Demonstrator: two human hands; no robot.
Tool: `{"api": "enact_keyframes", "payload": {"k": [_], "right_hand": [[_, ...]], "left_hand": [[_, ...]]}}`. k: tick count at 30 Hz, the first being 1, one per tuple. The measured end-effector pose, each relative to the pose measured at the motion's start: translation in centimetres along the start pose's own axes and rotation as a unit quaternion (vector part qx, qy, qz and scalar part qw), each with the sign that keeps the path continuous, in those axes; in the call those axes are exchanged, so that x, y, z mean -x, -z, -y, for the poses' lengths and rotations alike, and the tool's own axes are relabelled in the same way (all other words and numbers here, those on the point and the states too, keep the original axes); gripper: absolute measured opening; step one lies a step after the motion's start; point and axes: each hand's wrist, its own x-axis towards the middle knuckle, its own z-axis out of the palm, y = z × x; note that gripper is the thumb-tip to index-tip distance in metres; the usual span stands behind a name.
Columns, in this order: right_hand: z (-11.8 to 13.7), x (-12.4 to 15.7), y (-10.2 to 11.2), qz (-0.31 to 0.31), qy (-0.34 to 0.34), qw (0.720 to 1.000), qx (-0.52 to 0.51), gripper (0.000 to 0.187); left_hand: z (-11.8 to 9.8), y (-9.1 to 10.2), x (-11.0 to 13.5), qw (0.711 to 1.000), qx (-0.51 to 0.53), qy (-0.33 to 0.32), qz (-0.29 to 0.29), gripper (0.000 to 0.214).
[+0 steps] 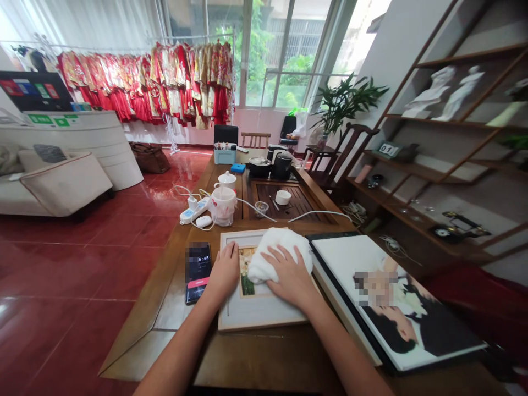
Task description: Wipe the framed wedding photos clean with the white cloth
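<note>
Pale wooden picture frame (264,314), white mat, small inset picture (247,286), flat on brown wooden table (165,335); bunched white fluffy towel (284,235) partly hides inset. Right hand (291,275): fingers spread on towel. Left hand (226,269): fingers together at frame's left side; whether gripping, cannot tell from where I stand. Black smartphone (197,275) left; large portrait panel (390,322) right.

The phone (198,275) at lower centre-left shows "6:48", partly blurred; the small display (386,149) at upper right shows "01".
</note>
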Motion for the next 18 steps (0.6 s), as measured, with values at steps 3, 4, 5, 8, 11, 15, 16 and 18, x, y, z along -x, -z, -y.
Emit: {"api": "enact_keyframes", "payload": {"k": [3,4,5,8,11,15,16,18], "right_hand": [[0.0,-0.5,-0.3,-0.013,-0.006,1.0,0.002,0.059],[0.1,-0.2,-0.2,-0.012,-0.006,1.0,0.001,0.059],[0.2,0.4,-0.1,-0.008,-0.002,1.0,-0.002,0.059],[0.5,2.8,0.5,0.016,0.013,1.0,-0.014,0.057],[0.5,4.8,1.2,0.029,0.019,0.999,-0.021,0.054],[0.0,4.3,1.0,0.027,0.027,0.999,-0.015,0.055],[-0.1,3.6,0.7,0.022,0.026,0.999,-0.01,0.056],[-0.3,1.9,0.1,0.007,0.02,1.0,0.002,0.059]], "left_hand": [[0.0,-0.1,0.0,1.0,-0.001,-0.003,-0.004,0.053],[0.1,-0.1,0.0,1.0,0.001,-0.004,-0.005,0.054],[0.1,-0.1,0.0,1.0,0.002,-0.004,-0.006,0.054],[0.1,-0.1,0.0,1.0,0.006,0.004,-0.008,0.055],[0.1,0.0,0.1,1.0,0.008,0.008,-0.003,0.054],[0.1,0.1,0.0,1.0,0.012,0.01,-0.001,0.055],[0.1,0.1,0.0,1.0,0.013,0.011,0.0,0.055],[0.0,0.2,0.0,1.0,0.013,0.01,0.003,0.055]]}}
